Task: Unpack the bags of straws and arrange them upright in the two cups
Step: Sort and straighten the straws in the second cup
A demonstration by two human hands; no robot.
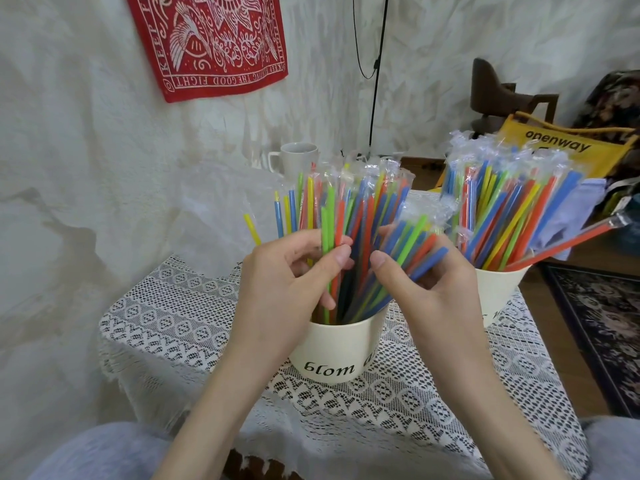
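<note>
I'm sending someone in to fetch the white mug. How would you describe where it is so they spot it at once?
Start at the lace-covered table by the white draped wall. Behind the near cup of straws, at the table's far edge, stands the white mug. Unlike the two cream cups, it has a handle and holds no straws.

White mug (298, 160), red bandana (211, 39) (wall-hung), yellow bag (561, 147), lace tablecloth (180, 327)
</note>
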